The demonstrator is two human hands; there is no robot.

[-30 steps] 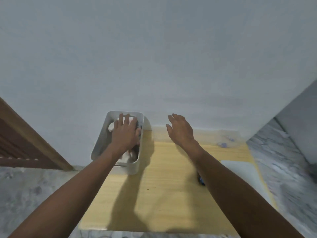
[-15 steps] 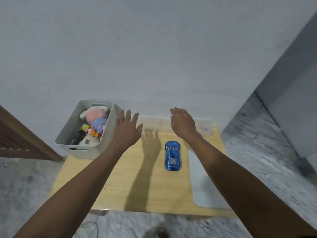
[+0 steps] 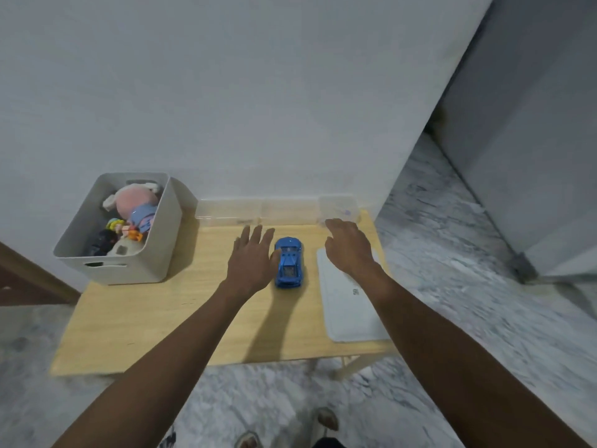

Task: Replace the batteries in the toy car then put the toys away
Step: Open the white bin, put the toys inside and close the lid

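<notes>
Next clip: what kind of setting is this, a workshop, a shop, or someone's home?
Most likely a room in a home. A small wooden table stands against a plain white wall on a marble-patterned floor, with a grey bin of soft toys and a blue toy car on it.

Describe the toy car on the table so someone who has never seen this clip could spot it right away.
Find the light wooden table against the white wall. Near the middle of its far half, between the left hand and the right hand, stands the toy car. It is the only glossy blue thing on the bare wood; the other toys lie in the grey bin on the left.
</notes>
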